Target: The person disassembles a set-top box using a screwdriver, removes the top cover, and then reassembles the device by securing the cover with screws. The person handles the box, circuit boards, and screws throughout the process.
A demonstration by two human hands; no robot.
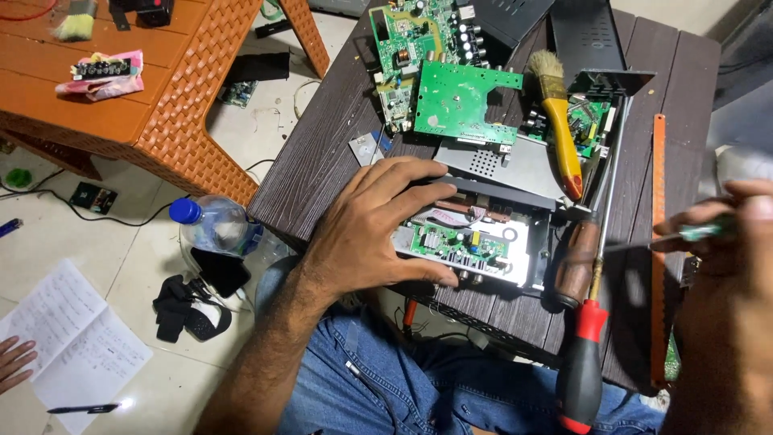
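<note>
A pale tiled floor (137, 242) spreads at nine o'clock, under an orange woven-pattern plastic table (161, 97) at eleven o'clock beside the dark wood-grain slatted counter (322, 153).

L hand (378, 229) flat, fingers spread, palm down; R hand (725, 266) raised, blurred, fingers pinched

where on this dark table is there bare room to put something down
Bare wood shows on the dark table left of the green circuit boards, and at the far right corner beyond the orange strip. The middle, around the open metal box and screwdrivers, is crowded.
</note>
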